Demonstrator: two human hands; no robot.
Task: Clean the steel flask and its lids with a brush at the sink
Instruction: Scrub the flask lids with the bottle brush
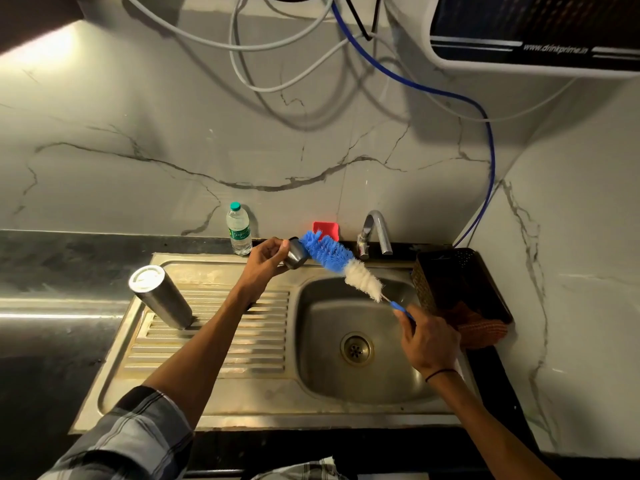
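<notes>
Looking down, I see one dull steel flask upright on the sink's ribbed drainboard, a pale inner lid seated in its mouth. One small steel cup lid sits in my left hand, fingers curled around it. My right hand pinches the single blue-and-white brush by its handle, bristles touching that lid above the basin's back edge.

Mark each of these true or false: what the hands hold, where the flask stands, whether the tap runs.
1. The left hand grips a small steel lid. True.
2. The right hand holds a sponge. False: it grips the brush by its handle.
3. The steel flask lies in the sink basin. False: it stands on the ribbed drainboard.
4. The brush's blue bristles touch the lid. True.
5. Water streams from the tap. False: none shows.
</notes>
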